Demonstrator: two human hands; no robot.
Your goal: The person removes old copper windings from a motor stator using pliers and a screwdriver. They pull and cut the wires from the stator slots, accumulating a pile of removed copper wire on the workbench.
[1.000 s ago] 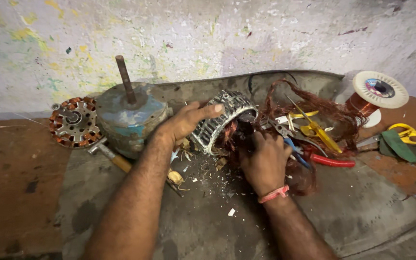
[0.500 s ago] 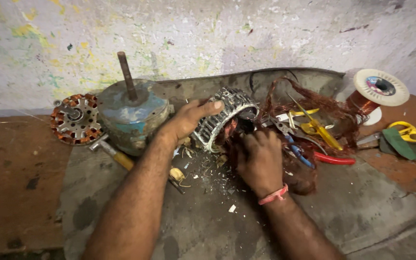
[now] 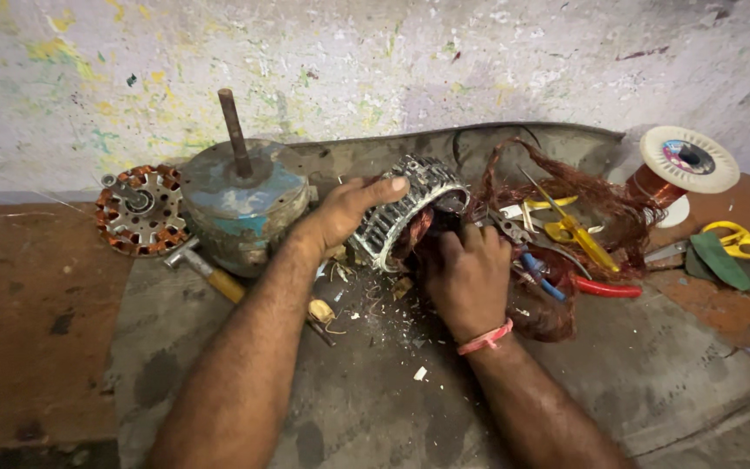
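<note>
While I'm watching this through the head cam, the left hand [image 3: 340, 213] is lying over the top of a ribbed metal stator core [image 3: 405, 208], fingers stretched out flat across its rim with the thumb tucked down the near side, so it's bracing the core more than clenching it. The right hand [image 3: 470, 274] is curling into a loose fist right at the core's open end, fingertips buried in the dark copper winding [image 3: 418, 239]; can't tell if it's actually pinching wire or just pushing, the knuckles are hiding that. A pink band is sitting on that wrist.

The stator is resting tilted on a grey mat [image 3: 653, 382] in the middle of the floor, with bits of white and tan scrap scattered just in front of it. Just beside it on the left, a blue motor housing [image 3: 245, 204] is standing with its shaft pointing up, a hammer [image 3: 210, 278] lying against its base, and a wound rotor plate [image 3: 141, 208] lying flat further left. On the right, a tangle of pulled copper wire [image 3: 618, 208] is piling up with yellow cutters [image 3: 570, 230] and red-handled pliers [image 3: 605, 288] in it. Further right, a copper wire spool [image 3: 683, 165] and yellow scissors [image 3: 740, 239].
</note>
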